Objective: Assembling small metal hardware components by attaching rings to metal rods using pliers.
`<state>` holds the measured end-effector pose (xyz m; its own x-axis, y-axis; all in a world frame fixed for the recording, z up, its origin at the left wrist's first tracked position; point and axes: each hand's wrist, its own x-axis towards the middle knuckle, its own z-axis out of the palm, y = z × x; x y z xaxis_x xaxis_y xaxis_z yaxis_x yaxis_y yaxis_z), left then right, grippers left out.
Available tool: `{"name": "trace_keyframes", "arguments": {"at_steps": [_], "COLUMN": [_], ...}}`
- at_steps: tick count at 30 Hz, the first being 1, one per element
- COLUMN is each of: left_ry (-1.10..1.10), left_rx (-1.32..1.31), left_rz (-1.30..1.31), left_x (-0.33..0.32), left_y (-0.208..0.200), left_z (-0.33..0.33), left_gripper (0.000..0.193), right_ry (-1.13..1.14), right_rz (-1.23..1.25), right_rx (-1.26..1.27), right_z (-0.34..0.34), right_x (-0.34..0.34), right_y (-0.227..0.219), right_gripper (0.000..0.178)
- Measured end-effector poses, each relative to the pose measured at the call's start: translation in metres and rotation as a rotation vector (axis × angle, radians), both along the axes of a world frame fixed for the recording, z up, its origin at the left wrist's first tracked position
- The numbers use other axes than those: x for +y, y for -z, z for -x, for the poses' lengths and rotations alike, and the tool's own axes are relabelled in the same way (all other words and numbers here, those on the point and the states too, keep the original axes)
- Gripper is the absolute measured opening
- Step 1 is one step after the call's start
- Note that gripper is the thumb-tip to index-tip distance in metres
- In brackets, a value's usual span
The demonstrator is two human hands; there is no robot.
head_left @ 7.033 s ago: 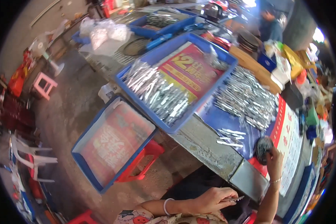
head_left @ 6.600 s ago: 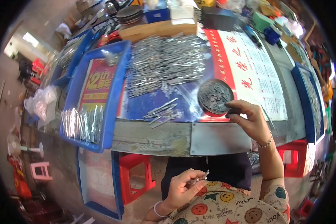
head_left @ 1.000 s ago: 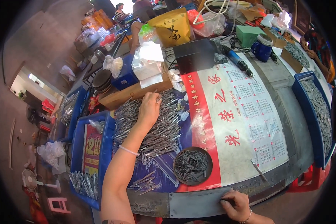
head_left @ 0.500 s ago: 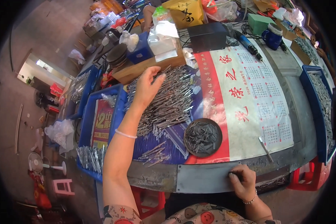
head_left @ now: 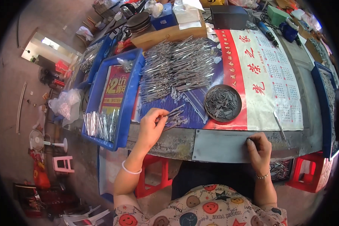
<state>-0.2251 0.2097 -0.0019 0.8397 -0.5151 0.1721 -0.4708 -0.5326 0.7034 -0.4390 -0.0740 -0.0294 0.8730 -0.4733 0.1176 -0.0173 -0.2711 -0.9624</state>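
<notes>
My left hand is closed in a pinch at the near edge of the big printed sheet. A thin metal rod sticks out from its fingertips, over a few similar loose rods. Beyond lies a broad heap of slim metal rods, in two rough bunches. My right hand is curled at the right end of a flat grey metal plate; what its fingers hold, if anything, is too small to name. A round dark bowl of short dark grey pieces stands between the hands, farther back.
On the left, a blue tray holds a bundle of shiny rods. A pen-like tool lies to the right, beside a calendar sheet. Another blue bin stands at the right edge. A wooden block borders the heap behind.
My left hand has come back from above the big heap to the small group of loose rods near the table edge. My right hand stays curled at the plate. The whole view has shifted.
</notes>
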Motion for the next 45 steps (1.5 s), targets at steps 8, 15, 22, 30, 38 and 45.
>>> {"name": "trace_keyframes", "arguments": {"at_steps": [8, 15, 22, 30, 38, 45], "left_ry": [0.077, 0.235, 0.025, -0.144, -0.079, -0.031], "left_rx": [-0.017, 0.226, 0.227, 0.247, 0.711, 0.905], "left_rz": [-0.05, -0.143, -0.064, 0.456, 0.809, 0.87], "left_x": [-0.023, -0.009, -0.013, -0.007, -0.014, -0.001], "left_y": [0.026, 0.022, 0.012, -0.005, 0.024, 0.036], "left_z": [-0.026, -0.053, -0.037, 0.04, 0.155, 0.187], "left_gripper": [0.015, 0.016, 0.019, 0.018, 0.021, 0.018], "right_ry": [0.06, 0.004, -0.041, -0.026, -0.007, -0.386], "right_rz": [-0.025, 0.027, 0.02, -0.011, -0.021, 0.162], "right_rx": [0.027, -0.038, -0.059, -0.057, 0.009, 0.044], "right_z": [0.01, 0.003, 0.007, 0.006, 0.0, 0.002], "right_x": [-0.005, -0.004, -0.007, -0.008, -0.002, 0.025], "right_y": [0.002, 0.005, -0.003, 0.003, 0.001, -0.066], "right_gripper": [0.008, 0.011, 0.015, 0.009, 0.01, 0.012]}}
